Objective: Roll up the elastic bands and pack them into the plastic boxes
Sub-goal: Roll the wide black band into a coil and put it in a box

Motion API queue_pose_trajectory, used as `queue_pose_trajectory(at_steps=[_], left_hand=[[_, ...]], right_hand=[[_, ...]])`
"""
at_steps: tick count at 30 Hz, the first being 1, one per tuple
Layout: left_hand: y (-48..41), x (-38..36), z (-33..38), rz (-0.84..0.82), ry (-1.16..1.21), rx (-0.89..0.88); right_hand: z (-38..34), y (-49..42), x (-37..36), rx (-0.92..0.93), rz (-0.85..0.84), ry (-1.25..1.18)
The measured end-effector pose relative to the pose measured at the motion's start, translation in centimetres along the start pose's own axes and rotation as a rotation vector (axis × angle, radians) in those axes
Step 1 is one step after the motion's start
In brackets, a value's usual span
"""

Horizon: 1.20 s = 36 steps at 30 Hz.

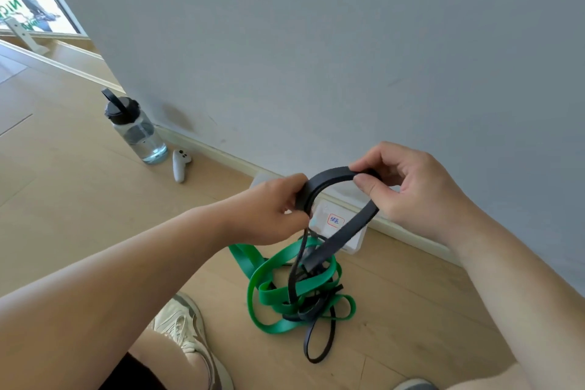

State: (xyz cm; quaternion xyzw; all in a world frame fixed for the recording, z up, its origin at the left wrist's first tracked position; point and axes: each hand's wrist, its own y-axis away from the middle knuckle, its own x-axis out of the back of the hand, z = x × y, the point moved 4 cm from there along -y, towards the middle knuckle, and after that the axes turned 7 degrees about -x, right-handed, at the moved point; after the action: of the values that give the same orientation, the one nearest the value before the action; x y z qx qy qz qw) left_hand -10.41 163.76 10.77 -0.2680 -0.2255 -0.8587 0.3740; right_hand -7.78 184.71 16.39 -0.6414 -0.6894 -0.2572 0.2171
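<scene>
We pinch the black band (329, 174), left hand (272, 212) and right hand (411, 190); at six o'clock the green band (275, 294) may snag it.

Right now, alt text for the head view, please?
Left hand and right hand pinch a black band looped above a tangle of green and black bands on the floor. A labelled plastic box sits by the wall; a water bottle stands further left.
</scene>
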Motion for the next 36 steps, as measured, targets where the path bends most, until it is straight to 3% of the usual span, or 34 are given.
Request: queue_pose_trajectory(at_steps=[6,10,14,18,25,28,33,36], left_hand=[[1.4,3.5,3.8,0.197,0.118,-0.106],[3.3,5.1,6.2,0.386,0.177,-0.247],[2.9,4.3,6.2,0.272,0.097,-0.259],[2.9,3.5,6.2,0.203,0.071,-0.243],[3.0,3.6,5.7,0.243,0.099,-0.261],[2.6,3.7,5.3,0.284,0.009,-0.241],[1.7,2.6,2.8,0.096,-0.051,-0.111],[1.5,3.2,3.1,0.254,0.020,-0.118]], right_hand=[[0.5,-0.1,-0.4,-0.080,-0.242,0.042],[-0.7,0.2,-0.2,-0.024,-0.247,-0.078],[-1.9,0.4,-0.8,0.033,-0.128,-0.287],[-2.4,0.6,-1.6,0.086,-0.063,-0.260],[-3.0,1.0,-3.0,0.076,-0.055,-0.350],[-3.2,1.1,-2.6,0.088,0.053,-0.298],[-2.4,0.9,-1.3,0.112,0.125,-0.141],[-0.8,0.2,-0.6,0.032,0.084,-0.030]])
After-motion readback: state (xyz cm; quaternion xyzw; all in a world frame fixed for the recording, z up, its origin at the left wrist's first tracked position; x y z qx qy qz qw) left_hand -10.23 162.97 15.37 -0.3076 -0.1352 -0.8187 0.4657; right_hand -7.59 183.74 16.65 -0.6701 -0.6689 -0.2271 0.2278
